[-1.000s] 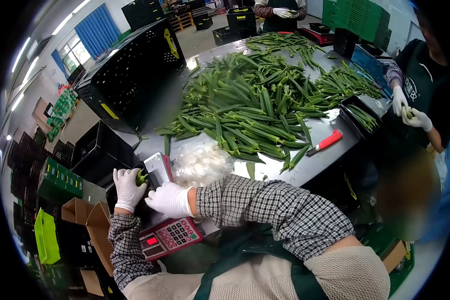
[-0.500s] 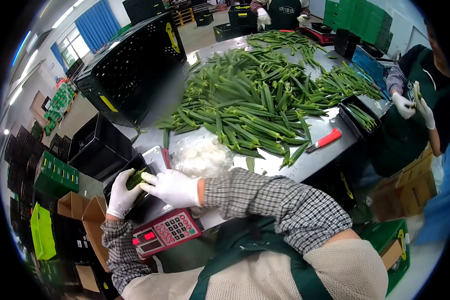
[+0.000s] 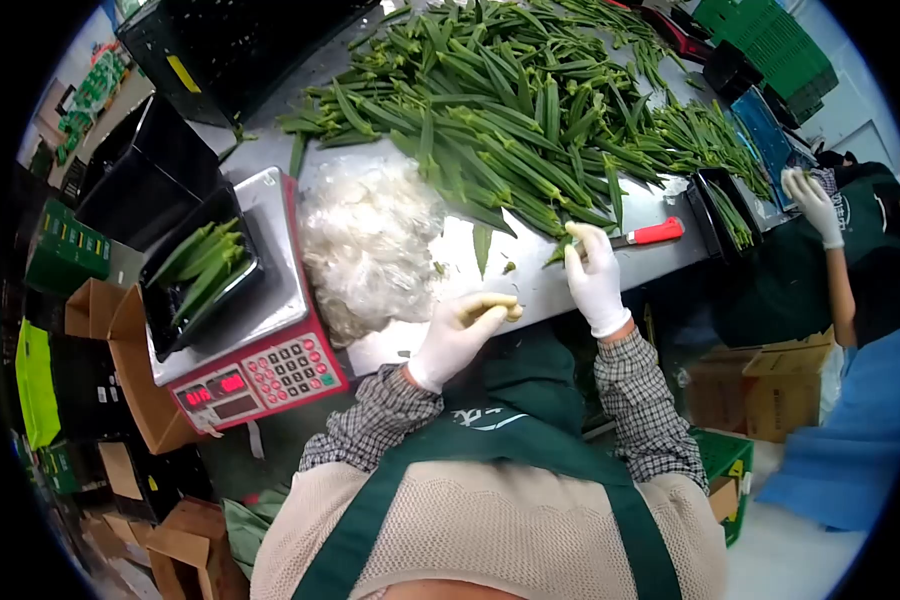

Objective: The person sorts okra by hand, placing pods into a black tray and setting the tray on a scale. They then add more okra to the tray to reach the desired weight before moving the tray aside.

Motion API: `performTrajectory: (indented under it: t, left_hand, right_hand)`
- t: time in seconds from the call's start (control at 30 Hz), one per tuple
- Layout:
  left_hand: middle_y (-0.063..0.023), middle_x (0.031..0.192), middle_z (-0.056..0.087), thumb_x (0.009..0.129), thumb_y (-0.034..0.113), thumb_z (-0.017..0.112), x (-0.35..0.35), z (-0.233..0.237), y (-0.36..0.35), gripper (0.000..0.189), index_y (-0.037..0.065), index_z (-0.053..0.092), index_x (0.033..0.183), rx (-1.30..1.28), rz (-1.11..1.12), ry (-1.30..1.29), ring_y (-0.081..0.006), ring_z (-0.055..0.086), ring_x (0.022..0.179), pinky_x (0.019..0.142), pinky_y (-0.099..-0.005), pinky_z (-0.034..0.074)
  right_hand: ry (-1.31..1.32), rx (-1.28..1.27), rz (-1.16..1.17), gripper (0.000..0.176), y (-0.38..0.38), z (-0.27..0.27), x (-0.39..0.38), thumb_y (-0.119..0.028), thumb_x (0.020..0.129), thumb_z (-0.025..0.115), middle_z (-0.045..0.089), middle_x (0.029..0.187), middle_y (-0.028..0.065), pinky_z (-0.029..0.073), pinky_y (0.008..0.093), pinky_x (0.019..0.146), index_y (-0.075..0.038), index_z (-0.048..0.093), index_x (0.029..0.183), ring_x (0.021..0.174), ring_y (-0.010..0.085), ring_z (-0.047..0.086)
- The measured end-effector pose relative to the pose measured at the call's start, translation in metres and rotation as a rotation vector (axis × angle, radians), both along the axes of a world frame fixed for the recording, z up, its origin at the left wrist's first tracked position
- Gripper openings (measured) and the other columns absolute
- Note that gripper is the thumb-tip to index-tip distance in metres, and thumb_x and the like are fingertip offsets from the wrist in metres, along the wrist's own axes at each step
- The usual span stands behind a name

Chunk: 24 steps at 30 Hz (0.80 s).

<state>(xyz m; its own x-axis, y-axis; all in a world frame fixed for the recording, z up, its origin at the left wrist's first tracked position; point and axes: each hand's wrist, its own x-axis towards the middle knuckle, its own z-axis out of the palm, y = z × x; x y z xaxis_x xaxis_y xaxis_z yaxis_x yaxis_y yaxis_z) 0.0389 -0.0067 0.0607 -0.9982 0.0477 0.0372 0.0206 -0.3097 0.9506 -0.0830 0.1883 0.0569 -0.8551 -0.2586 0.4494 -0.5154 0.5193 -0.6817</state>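
Note:
My left hand (image 3: pixel 465 338), in a white glove, is held over the near table edge. Its fingers are curled toward the thumb, and whatever lies between them is too small to make out. Further right, my gloved right hand (image 3: pixel 597 282) has thumb and forefinger closed at the end of an okra pod (image 3: pixel 555 257) at the pile's near edge. Beside that hand lies a knife with a red handle (image 3: pixel 658 231). The large okra pile (image 3: pixel 510 130) spreads behind both hands. On the left, a black tray (image 3: pixel 175 318) with several okra pods (image 3: pixel 208 262) sits on the red scale (image 3: pixel 288 372).
Crumpled clear plastic bags (image 3: pixel 368 235) lie between scale and pile. A black crate (image 3: pixel 240 60) and a black bin (image 3: pixel 145 170) stand at left. Another black tray (image 3: pixel 708 225) holds okra at right, near a co-worker's gloved hand (image 3: pixel 815 208). Cardboard boxes (image 3: pixel 760 390) are below.
Both my hands have left the tray on the scale and moved right, the right one to the pile's edge. Okra pods now lie released in the tray. My view has tilted down.

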Motion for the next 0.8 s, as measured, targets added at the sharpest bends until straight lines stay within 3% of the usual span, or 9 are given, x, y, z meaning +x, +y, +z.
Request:
performTrajectory:
  t: [0.17,0.23,0.33,0.43,0.53,0.57,0.63,0.73,0.8]
  left_hand:
    - [-0.0096,0.099,0.067,0.092,0.009,0.056,-0.014,-0.037,0.019,0.022,-0.001,0.061,0.111,0.104,0.032,-0.056,-0.0149,0.063,0.092,0.085,-0.0264,0.047]
    - [-0.0093,0.099,0.067,0.093,0.008,0.055,-0.015,-0.042,0.020,0.021,-0.001,0.062,0.110,0.061,0.072,-0.082,-0.0142,0.062,0.093,0.085,-0.0258,0.047]
    - [-0.0089,0.099,0.067,0.093,0.007,0.055,-0.013,-0.044,0.023,0.020,-0.001,0.062,0.109,0.038,0.082,-0.075,-0.0136,0.062,0.093,0.086,-0.0258,0.047]
    - [-0.0085,0.100,0.066,0.092,0.006,0.055,-0.014,-0.045,0.023,0.019,-0.002,0.063,0.107,-0.017,0.067,-0.055,-0.0134,0.061,0.093,0.087,-0.0262,0.047]
    - [-0.0083,0.099,0.066,0.091,0.004,0.055,-0.015,-0.045,0.021,0.018,-0.002,0.063,0.107,-0.088,0.056,-0.040,-0.0136,0.061,0.094,0.088,-0.0264,0.046]
    - [-0.0082,0.099,0.066,0.091,0.004,0.055,-0.014,-0.044,0.020,0.018,-0.002,0.063,0.107,-0.110,0.051,-0.036,-0.0137,0.061,0.094,0.088,-0.0265,0.046]
    - [-0.0080,0.098,0.066,0.090,0.003,0.056,-0.015,-0.042,0.019,0.018,-0.002,0.064,0.106,-0.126,0.060,-0.032,-0.0131,0.061,0.092,0.086,-0.0255,0.047]
    - [-0.0070,0.096,0.067,0.089,0.002,0.057,-0.015,-0.045,0.020,0.018,-0.001,0.064,0.106,-0.102,0.080,-0.013,-0.0117,0.061,0.090,0.081,-0.0233,0.049]
    - [-0.0078,0.097,0.067,0.090,0.003,0.057,-0.016,-0.044,0.023,0.017,-0.002,0.064,0.105,0.012,0.087,-0.051,-0.0128,0.062,0.091,0.084,-0.0244,0.048]
  right_hand:
    - [0.157,0.144,-0.090,0.023,-0.019,-0.002,-0.054,-0.009,0.081,0.061,0.059,0.102,0.0124,0.050,0.0371,0.074,-0.005,0.061,0.104,0.085,0.0301,0.060]
    - [0.302,0.317,-0.134,0.023,-0.031,-0.006,-0.075,-0.014,0.080,0.063,0.059,0.098,0.0115,0.049,0.0382,0.075,-0.006,0.062,0.102,0.086,0.0293,0.060]
    - [0.276,0.478,-0.131,0.015,-0.038,-0.014,-0.094,-0.019,0.079,0.064,0.059,0.090,0.0085,0.048,0.0382,0.071,-0.010,0.065,0.091,0.080,0.0273,0.059]
    - [0.136,0.175,-0.115,0.012,-0.032,-0.011,-0.098,-0.018,0.081,0.065,0.060,0.086,0.0113,0.049,0.0378,0.072,-0.007,0.066,0.087,0.080,0.0309,0.060]
    - [-0.115,-0.292,-0.097,0.014,-0.003,0.003,-0.096,-0.014,0.085,0.064,0.063,0.085,0.0060,0.046,0.0293,0.070,-0.001,0.066,0.089,0.076,0.0165,0.057]
    - [-0.134,-0.224,-0.118,0.014,0.014,0.023,-0.087,-0.012,0.086,0.063,0.062,0.083,0.0031,0.044,0.0258,0.069,0.000,0.066,0.092,0.075,0.0125,0.055]
    - [-0.280,-0.410,-0.168,0.014,0.044,0.057,-0.057,-0.008,0.085,0.062,0.059,0.076,0.0003,0.041,0.0203,0.065,0.002,0.066,0.093,0.071,0.0070,0.053]
    - [-0.317,-0.569,-0.119,0.016,0.104,0.065,-0.030,-0.009,0.089,0.054,0.059,0.077,0.0029,0.040,0.0231,0.068,0.003,0.064,0.091,0.069,0.0099,0.051]
    - [-0.369,-0.407,-0.079,0.019,0.137,0.073,-0.013,-0.010,0.091,0.051,0.058,0.079,0.0053,0.040,0.0227,0.067,0.004,0.061,0.096,0.069,0.0103,0.051]
